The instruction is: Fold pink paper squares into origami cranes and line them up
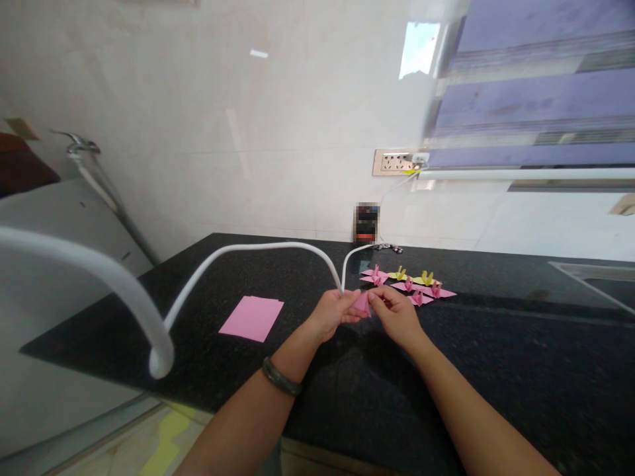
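Between both hands, above the black countertop (pixel 357 390), is a small folded piece of pink paper (pixel 362 305). My left hand (pixel 331 313) grips its left side, thumb on top and fingers beneath. With thumb and fingertips, my right hand (pixel 394 312) pinches its right edge. Just beyond the right hand lie several folded paper cranes, pink ones (pixel 436 291) and yellow ones (pixel 426 278). To the left of my left hand rests a stack of square pink paper sheets (pixel 252 318). The fingers partly hide the folded paper.
A white flexible tube (pixel 258 246) arches over the counter from the left, passing close behind my left hand. A phone-like upright object (pixel 366 223), blurred out, leans on the wall below a socket (pixel 395 162). A sink edge (pixel 590 284) is at the right.
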A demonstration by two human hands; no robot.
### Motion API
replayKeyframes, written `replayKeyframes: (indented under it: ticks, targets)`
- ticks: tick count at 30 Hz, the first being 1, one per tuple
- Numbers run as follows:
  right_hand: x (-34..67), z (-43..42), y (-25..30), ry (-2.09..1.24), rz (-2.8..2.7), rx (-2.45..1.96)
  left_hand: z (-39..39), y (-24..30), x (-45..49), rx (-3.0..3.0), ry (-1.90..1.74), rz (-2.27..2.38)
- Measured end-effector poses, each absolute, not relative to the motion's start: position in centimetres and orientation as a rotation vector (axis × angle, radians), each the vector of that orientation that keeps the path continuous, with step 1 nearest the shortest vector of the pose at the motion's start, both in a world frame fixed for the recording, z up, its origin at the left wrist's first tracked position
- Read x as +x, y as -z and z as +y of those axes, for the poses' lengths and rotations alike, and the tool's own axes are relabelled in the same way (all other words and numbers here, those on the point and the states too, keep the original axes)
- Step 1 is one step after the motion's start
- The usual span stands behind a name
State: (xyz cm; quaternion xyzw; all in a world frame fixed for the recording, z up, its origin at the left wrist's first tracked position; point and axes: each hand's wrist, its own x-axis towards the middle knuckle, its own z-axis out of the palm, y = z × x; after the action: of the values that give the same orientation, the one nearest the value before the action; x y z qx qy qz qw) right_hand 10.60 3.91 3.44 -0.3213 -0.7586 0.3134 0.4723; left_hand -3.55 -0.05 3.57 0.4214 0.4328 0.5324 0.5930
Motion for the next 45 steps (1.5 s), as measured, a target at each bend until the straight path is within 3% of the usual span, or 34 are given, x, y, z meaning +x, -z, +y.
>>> replayKeyframes:
  ticks: [12,31,45]
  targets:
    - [11.08,4.50,-3.26,-0.598,-1.965,-0.788,-0.23,-3.47,-3.55,1.071,-1.183,1.055]
    - [11.33,4.37,-3.46,-0.801,-1.933,-0.809,0.14,-3.07,-3.55,1.031,-1.221,1.013]
    - [10.83,4.18,-3.54,-0.524,-2.029,-0.726,0.40,-2.92,-3.59,0.904,-1.284,0.988]
